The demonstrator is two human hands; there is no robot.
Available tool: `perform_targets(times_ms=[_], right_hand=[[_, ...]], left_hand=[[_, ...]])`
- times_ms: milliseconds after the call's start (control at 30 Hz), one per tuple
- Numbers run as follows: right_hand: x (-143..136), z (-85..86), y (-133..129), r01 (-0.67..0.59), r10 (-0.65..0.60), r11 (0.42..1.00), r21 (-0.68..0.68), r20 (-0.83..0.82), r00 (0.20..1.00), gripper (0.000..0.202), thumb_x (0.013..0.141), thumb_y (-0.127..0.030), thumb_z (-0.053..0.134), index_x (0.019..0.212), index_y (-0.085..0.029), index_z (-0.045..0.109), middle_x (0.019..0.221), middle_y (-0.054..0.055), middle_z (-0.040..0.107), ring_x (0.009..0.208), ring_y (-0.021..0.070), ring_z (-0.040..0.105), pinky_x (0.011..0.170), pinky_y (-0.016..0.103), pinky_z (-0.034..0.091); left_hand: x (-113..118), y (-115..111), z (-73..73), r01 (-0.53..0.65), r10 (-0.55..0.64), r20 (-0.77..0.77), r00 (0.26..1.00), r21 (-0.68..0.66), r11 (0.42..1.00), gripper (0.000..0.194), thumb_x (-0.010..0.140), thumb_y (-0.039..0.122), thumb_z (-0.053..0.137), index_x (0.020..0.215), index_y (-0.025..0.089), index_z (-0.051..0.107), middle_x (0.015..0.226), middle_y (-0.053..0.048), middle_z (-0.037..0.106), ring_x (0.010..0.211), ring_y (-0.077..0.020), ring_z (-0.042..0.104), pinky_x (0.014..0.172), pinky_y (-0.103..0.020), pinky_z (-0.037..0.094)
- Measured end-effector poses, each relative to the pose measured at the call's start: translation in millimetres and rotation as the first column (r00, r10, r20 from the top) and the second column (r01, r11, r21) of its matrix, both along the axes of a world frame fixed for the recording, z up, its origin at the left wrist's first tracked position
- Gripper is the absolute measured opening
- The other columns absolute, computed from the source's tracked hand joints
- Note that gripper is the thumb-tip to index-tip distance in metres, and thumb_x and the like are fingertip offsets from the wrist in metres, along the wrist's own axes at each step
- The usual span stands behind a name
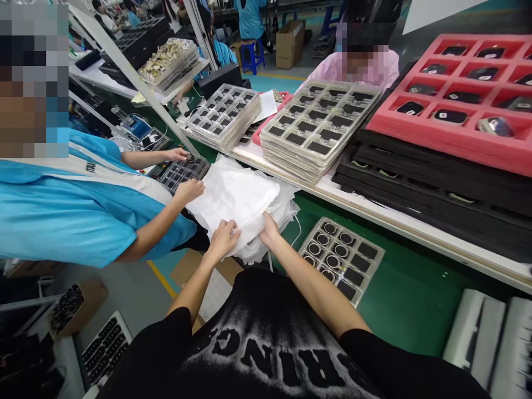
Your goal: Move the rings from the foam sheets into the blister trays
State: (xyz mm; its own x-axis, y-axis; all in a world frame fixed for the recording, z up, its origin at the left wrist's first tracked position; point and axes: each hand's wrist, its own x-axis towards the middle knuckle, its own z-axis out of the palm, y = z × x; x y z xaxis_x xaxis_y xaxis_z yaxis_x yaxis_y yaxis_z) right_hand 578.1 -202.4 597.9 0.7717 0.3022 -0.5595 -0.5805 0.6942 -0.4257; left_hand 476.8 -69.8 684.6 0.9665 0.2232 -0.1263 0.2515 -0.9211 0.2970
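Note:
A loose stack of thin, crumpled white sheets (236, 191) lies at the edge of the green bench in front of me. My left hand (224, 238) grips the near edge of the sheets with its fingers curled. At the right side of the near edge, my right hand (269, 228) pinches the upper sheets, its fingers partly hidden beneath them. Just right of my right forearm sits a clear plastic tray (379, 254) with several round ring-shaped parts in its left cells; its other visible cells look dark and hold no rings.
A co-worker in a blue shirt (95, 205) works close on my left over a small compartment tray (183, 174). On the raised shelf stand stacked clear trays (286, 158), black foam trays (415, 188) and a red foam tray (449, 136). Someone in pink sits behind it.

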Motion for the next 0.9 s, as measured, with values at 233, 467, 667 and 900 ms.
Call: perform_targets(times_ms=[233,467,667,900], right_hand=[[-21.6,18.4,3.9,-0.050,0.035,0.996,0.070,0.195,0.980,0.033,0.090,-0.045,0.059,0.115,-0.024,0.062,0.111,0.002,0.077,0.100,0.0203,0.071,0.079,0.032,0.061],[-11.0,64.6,17.1,-0.166,0.290,0.957,-0.239,0.743,0.603,0.056,0.092,-0.064,0.059,0.132,-0.026,0.065,0.137,0.005,0.068,0.130,0.0222,0.060,0.114,0.039,0.047],[-1.7,31.3,-3.6,0.253,0.701,0.658,-0.709,0.700,0.137,0.057,0.105,-0.052,0.041,0.156,-0.027,0.049,0.160,0.010,0.048,0.151,0.0268,0.039,0.127,0.052,0.024],[-60.0,-61.7,-26.9,0.376,0.979,-0.148,-0.915,-0.081,0.189,0.067,0.106,-0.047,0.043,0.167,-0.028,0.024,0.175,0.018,0.005,0.161,0.0377,0.003,0.123,0.068,0.010]], left_hand=[[2.5,5.7,14.9,0.082,-0.082,-0.041,0.996,0.015,0.997,0.036,0.100,0.045,0.050,0.129,0.024,0.056,0.139,-0.013,0.057,0.130,-0.0328,0.053,0.107,-0.048,0.042],[30.2,-14.3,66.7,-0.006,0.012,-0.016,1.000,0.329,0.944,0.075,0.099,0.045,0.057,0.161,0.017,0.026,0.141,-0.024,0.057,0.129,-0.0397,0.058,0.105,-0.049,0.044],[70.1,29.2,154.4,-0.130,0.096,0.094,0.991,0.476,0.870,0.040,0.098,0.021,0.056,0.138,0.022,0.053,0.123,-0.014,0.069,0.121,-0.0338,0.066,0.104,-0.047,0.050],[52.3,73.6,291.8,-0.206,0.050,0.358,0.932,0.411,0.888,0.032,0.093,0.016,0.065,0.123,0.006,0.060,0.123,-0.007,0.068,0.134,-0.0288,0.058,0.121,-0.055,0.038]])
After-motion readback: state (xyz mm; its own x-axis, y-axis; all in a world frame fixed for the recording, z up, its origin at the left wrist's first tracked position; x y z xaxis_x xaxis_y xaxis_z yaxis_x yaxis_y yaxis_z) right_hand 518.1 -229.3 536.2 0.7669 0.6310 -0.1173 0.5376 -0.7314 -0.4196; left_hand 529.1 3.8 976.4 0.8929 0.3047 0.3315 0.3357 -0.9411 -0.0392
